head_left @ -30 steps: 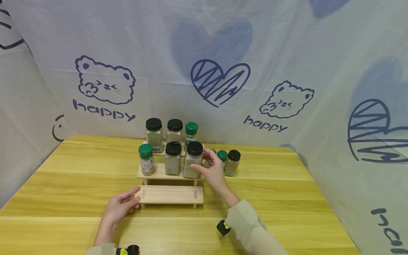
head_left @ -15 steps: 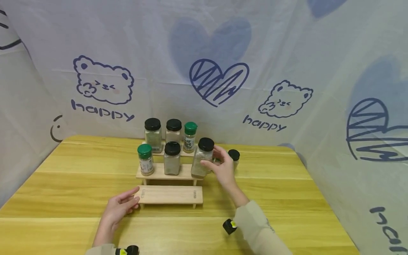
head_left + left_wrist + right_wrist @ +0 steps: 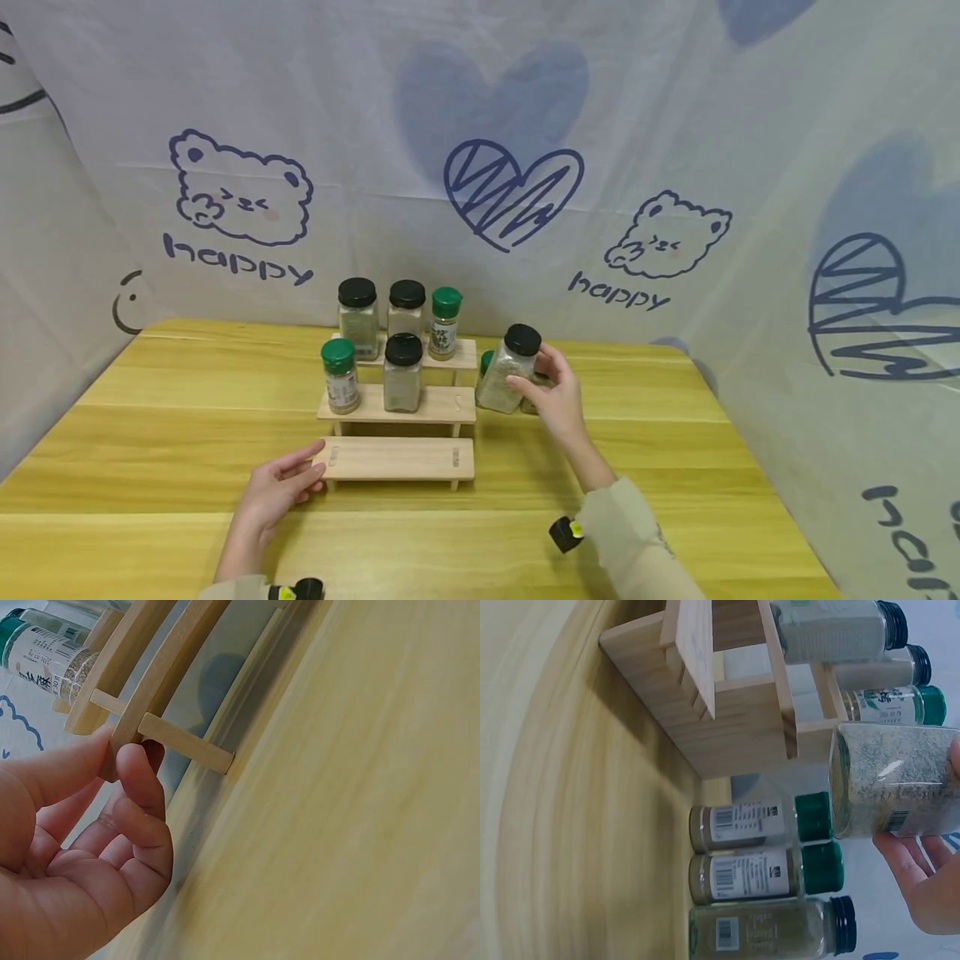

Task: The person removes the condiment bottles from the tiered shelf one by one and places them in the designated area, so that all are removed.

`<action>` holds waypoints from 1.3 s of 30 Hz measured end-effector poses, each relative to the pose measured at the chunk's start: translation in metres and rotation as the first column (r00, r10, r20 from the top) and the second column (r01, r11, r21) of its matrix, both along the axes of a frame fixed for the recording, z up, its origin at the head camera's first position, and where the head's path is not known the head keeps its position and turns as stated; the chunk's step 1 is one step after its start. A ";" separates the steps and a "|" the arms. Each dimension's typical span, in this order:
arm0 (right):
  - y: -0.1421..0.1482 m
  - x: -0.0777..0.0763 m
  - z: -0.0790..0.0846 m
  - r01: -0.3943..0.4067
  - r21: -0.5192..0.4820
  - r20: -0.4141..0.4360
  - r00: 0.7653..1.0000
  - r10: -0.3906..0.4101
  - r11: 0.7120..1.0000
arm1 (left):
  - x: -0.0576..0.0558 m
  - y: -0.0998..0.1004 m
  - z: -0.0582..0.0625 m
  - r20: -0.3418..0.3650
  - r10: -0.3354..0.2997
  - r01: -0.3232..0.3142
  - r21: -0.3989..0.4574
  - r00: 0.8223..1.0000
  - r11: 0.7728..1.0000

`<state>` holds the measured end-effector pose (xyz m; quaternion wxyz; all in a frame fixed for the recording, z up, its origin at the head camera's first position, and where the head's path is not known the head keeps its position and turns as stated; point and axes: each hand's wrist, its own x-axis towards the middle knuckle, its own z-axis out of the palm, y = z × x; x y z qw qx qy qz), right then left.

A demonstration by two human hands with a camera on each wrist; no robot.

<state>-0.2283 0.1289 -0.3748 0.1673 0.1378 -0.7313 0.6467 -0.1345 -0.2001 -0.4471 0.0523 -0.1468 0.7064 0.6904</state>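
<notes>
A stepped wooden spice rack [image 3: 397, 459] stands on the table. My left hand [image 3: 276, 493] pinches the left end of its lowest step; in the left wrist view, thumb and fingers [image 3: 139, 776] lie on either side of the board's end. My right hand [image 3: 561, 404] grips a square clear spice jar [image 3: 504, 382] with a black lid, its contents greyish and flaky. The jar is tilted, lid to the right, and held off the rack just past its right side. In the right wrist view the jar [image 3: 892, 776] is apart from the rack.
On the middle step stand a green-lidded shaker [image 3: 342, 385] and a black-lidded jar [image 3: 402, 379]. The top step holds two black-lidded jars and a green-lidded shaker [image 3: 444, 329]. Right of the rack, two green-lidded shakers [image 3: 750, 874] and a black-lidded jar [image 3: 761, 930] stand on the table.
My right hand has lifted the black-lidded jar off the right end of the middle step and carried it rightward, tilting it. The left hand stays on the lowest step.
</notes>
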 end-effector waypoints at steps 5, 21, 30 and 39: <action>0.005 -0.001 -0.006 0.002 0.041 -0.021 1.000 -0.001 0.999 | 0.000 0.000 0.000 -0.002 0.003 -0.003 0.008 1.000 1.000; 0.009 -0.005 -0.035 -0.069 0.113 0.048 0.997 0.064 0.991 | 0.000 -0.001 0.001 0.000 -0.003 0.003 0.004 1.000 1.000; 0.003 -0.007 -0.048 -0.094 0.119 0.092 0.992 0.083 0.988 | -0.001 -0.001 0.002 0.000 0.000 0.000 0.000 1.000 1.000; -0.002 -0.002 -0.047 -0.097 0.147 0.092 0.992 0.084 0.984 | 0.000 -0.001 0.001 0.003 0.009 -0.009 -0.001 1.000 1.000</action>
